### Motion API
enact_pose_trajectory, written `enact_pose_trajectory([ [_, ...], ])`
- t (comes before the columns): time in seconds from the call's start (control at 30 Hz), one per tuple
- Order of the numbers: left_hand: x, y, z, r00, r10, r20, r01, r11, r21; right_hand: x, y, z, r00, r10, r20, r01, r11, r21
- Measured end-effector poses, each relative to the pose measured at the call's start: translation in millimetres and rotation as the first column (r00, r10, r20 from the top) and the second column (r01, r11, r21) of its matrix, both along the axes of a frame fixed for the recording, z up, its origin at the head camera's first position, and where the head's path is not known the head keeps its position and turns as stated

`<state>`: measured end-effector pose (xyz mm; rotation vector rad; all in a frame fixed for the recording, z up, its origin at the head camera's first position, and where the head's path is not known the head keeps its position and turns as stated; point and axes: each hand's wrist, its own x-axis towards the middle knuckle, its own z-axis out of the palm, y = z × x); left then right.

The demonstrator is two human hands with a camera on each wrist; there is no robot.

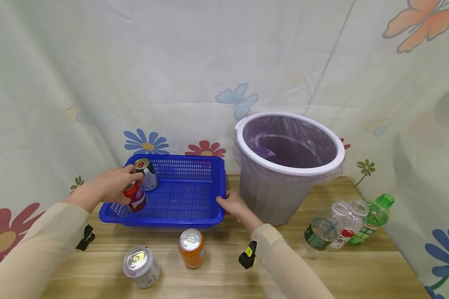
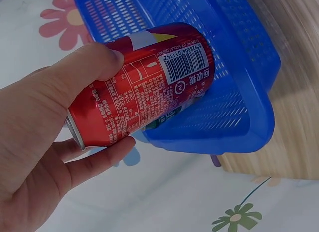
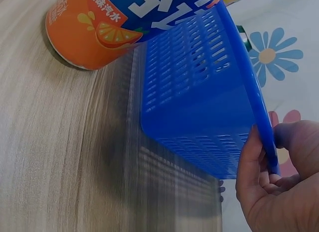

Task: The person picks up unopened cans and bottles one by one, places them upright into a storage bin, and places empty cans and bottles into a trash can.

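My left hand (image 1: 116, 185) grips a red soda can (image 1: 136, 196) near its top, inside the left end of a blue plastic basket (image 1: 179, 224). In the left wrist view the can's printed side and barcode show, with the thumb across it. Just behind it in the basket stands a green and silver can (image 1: 148, 174). My right hand (image 1: 233, 205) pinches the basket's right rim, thumb on one side and fingers curled on the other. An orange soda can (image 1: 192, 249) stands in front of the basket, and a white can (image 1: 142, 267) stands to its left.
A grey trash bin (image 1: 271, 199) with a white rim and clear liner stands right of the basket. Farther right on the wooden table (image 1: 284, 274) are several plastic bottles, among them a green bottle (image 1: 372, 218). A floral curtain (image 1: 194, 83) hangs behind.
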<state>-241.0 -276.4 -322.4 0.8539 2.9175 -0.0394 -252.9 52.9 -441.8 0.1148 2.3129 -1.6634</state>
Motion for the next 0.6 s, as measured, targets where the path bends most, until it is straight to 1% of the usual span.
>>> enact_pose_trajectory([
  [0.13,-2.9,2.2,-4.3,1.0,0.026,0.017,-0.026,1.0,-0.005,-2.8,0.9,-3.6,1.0,0.008,-0.008,-0.008,1.0,0.019],
  [0.17,-3.7,2.4,-5.0,0.999,0.027,0.021,-0.027,1.0,-0.005,-8.9,2.8,-13.8,0.999,0.027,-0.029,-0.027,1.0,0.012],
  [0.27,-5.7,2.7,-6.8,0.999,0.031,0.035,-0.031,0.999,-0.007,-11.8,4.0,-17.4,0.999,0.034,-0.039,-0.033,0.999,0.036],
  [0.37,-7.9,2.5,-8.3,0.998,0.045,0.051,-0.044,0.999,-0.015,-10.5,3.5,-15.2,0.999,0.033,-0.038,-0.031,0.999,0.044],
  [0.4,-8.9,2.3,-9.0,0.997,0.052,0.057,-0.052,0.999,-0.012,-4.8,1.5,-5.6,1.0,0.014,-0.02,-0.013,0.998,0.063],
  [0.43,-9.9,2.1,-9.7,0.996,0.06,0.062,-0.059,0.998,-0.011,-3.2,1.1,-3.5,1.0,0.012,-0.021,-0.011,0.998,0.066],
  [0.6,-15.4,1.0,-12.9,0.994,0.085,0.073,-0.086,0.996,0.017,0.6,-0.4,1.9,0.999,0.011,-0.034,-0.008,0.996,0.085],
])
